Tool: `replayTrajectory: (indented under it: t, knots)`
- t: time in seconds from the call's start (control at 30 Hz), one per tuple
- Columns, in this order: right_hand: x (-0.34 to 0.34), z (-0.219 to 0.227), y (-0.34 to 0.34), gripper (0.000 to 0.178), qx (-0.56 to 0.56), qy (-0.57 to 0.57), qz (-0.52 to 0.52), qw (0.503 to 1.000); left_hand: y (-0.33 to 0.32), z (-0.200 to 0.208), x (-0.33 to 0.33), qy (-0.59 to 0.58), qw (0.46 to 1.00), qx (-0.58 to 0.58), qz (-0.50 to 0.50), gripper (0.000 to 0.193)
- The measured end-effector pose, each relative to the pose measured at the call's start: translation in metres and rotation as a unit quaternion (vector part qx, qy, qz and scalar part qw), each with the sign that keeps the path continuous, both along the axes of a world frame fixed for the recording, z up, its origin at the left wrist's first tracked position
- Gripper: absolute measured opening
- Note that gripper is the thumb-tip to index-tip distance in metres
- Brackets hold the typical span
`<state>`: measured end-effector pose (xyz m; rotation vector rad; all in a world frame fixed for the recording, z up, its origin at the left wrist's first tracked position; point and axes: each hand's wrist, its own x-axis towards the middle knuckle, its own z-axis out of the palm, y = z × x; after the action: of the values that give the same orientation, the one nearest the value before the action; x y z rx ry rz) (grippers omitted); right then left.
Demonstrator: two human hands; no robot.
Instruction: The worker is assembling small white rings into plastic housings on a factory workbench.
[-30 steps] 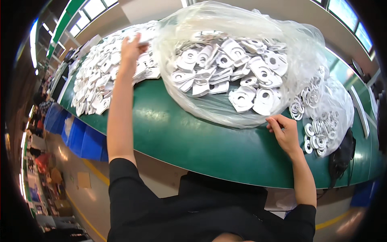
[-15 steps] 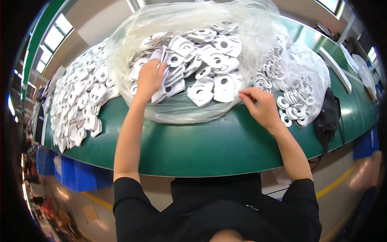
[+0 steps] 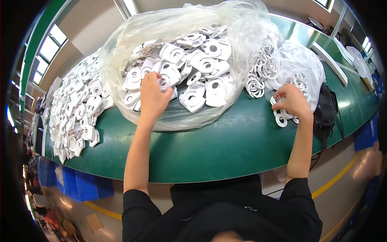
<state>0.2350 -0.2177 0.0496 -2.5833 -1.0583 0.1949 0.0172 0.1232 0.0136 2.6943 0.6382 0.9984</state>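
My left hand (image 3: 153,99) is over the front left of a big clear plastic bag. Its fingers and thumb are closed about a white plastic part (image 3: 163,82) with a round hole, whose outline blends into the others. Many similar flat white parts (image 3: 216,90) lie heaped in the bag. To the right, my right hand (image 3: 295,101) reaches over a small pile of white rings (image 3: 281,119). Its fingers are bent, with thumb and forefinger apart and rings showing between them; the other fingertips are partly hidden.
A large heap of white parts (image 3: 76,117) covers the left of the green table (image 3: 209,149). More white rings (image 3: 254,86) lie beside the clear bag (image 3: 121,36). A black bag (image 3: 324,115) sits at the right, and a white bar (image 3: 330,63) lies beyond. Blue bins (image 3: 82,183) stand below the table's left edge.
My right hand has moved right from the clear bag's edge to the ring pile, and its pinched fingers have parted. My left hand has come down and nearer. The view has shifted slightly.
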Motion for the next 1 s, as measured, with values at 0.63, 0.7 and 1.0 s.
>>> replayTrajectory:
  t: [0.63, 0.7, 1.0]
  knots:
    - [-0.019, 0.009, 0.022, 0.018, 0.209, 0.009, 0.045, 0.977, -0.085, 0.027, -0.02, -0.065, 0.903, -0.408, -0.114, 0.021]
    - [-0.023, 0.012, 0.026, 0.02, 0.212, 0.016, 0.028, 0.977, -0.1, 0.019, -0.016, -0.089, 0.727, -0.645, -0.219, 0.023]
    - [-0.044, -0.006, 0.057, 0.017, 0.403, 0.284, 0.081, 0.866, -0.125, -0.006, -0.007, -0.118, 0.326, -0.883, -0.316, 0.066]
